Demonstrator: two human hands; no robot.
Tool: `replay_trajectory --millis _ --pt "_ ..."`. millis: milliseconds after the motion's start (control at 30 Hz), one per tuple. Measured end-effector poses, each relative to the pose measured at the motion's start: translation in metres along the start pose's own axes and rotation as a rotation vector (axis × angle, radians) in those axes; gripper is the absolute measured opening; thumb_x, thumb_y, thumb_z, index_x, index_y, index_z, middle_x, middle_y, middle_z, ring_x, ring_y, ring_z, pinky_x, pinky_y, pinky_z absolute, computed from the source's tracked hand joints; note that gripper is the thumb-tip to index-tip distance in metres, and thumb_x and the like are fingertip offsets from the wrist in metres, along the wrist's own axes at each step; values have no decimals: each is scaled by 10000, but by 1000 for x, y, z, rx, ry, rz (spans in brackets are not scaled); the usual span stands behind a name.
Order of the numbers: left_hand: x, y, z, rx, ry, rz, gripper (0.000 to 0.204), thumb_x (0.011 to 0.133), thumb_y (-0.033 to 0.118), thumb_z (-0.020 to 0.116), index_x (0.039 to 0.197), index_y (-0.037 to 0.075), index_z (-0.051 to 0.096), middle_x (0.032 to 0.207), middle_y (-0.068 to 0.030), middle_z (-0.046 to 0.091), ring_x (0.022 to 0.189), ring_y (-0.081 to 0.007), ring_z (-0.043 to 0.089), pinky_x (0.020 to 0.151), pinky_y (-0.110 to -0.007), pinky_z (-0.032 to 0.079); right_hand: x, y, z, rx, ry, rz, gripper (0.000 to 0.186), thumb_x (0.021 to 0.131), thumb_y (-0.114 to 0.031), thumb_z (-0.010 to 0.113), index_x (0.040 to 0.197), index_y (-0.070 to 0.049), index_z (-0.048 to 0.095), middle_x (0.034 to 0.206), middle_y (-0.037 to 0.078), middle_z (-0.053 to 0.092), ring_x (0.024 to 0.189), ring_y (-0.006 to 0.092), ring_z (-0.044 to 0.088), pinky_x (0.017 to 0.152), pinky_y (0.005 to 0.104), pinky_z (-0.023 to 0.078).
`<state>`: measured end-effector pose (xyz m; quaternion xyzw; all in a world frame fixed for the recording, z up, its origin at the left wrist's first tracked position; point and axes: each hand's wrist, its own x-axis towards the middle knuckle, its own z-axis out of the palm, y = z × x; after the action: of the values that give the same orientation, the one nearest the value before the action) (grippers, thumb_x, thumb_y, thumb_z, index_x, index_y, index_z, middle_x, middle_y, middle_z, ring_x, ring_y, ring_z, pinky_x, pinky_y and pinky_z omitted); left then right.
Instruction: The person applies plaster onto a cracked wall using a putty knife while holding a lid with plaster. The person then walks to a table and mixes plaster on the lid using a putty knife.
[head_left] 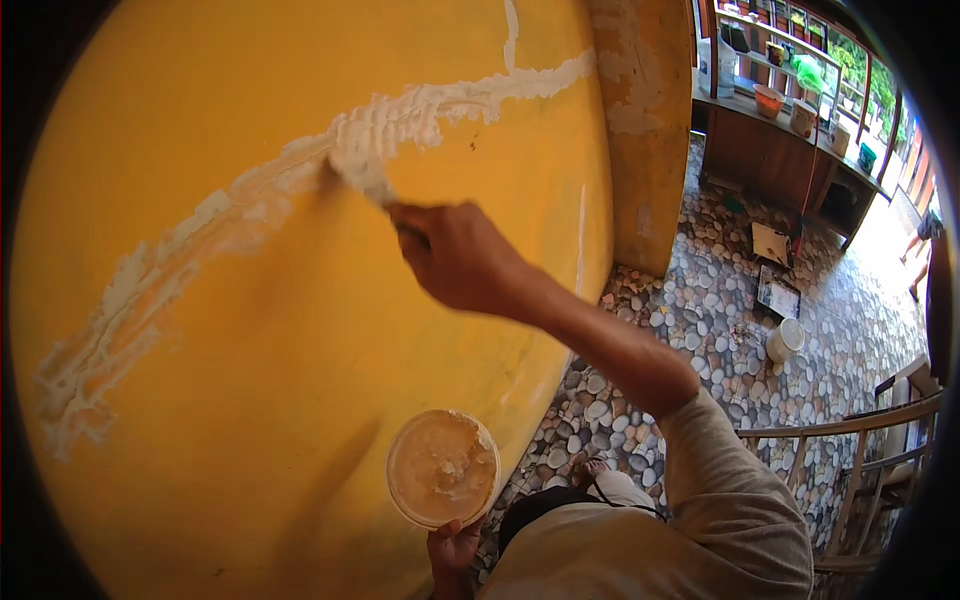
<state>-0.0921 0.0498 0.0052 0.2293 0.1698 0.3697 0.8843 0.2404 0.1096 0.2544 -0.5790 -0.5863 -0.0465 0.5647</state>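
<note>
Tub [405, 506], one, occupies left hand [455, 547]; one scraper [374, 184], apparently, occupies right hand [463, 258].

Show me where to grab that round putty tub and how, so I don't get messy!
Best to grip the putty tub by its outer wall just under the rim, coming from the near side, where the left hand holds it. Its wide, round mouth is open toward the camera with putty inside, so reaching over the top would probably get messy.

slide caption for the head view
Right hand holds a scraper at pale filler on a yellow wall; left hand holds a tub.
</note>
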Motion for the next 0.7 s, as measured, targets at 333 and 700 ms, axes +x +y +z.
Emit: replay_trajectory --millis 333,700 --pt "1 0 7 36 22 0 668 754 6 640 1375 53 396 1363 -140 475 1258 -322 471 1022 -522 436 9 75 -92 603 -89 613 342 884 -200 615 1150 14 600 694 103 628 494 136 587 434 264 487" --pt "4 -4 0 -21 55 13 605 756 24 636 1326 30 436 1301 -150 530 1168 -316 550 978 -494 490 95 103 -121 774 -217 651 250 869 -161 623 991 58 616 774 191 615 573 207 597 477 282 491"
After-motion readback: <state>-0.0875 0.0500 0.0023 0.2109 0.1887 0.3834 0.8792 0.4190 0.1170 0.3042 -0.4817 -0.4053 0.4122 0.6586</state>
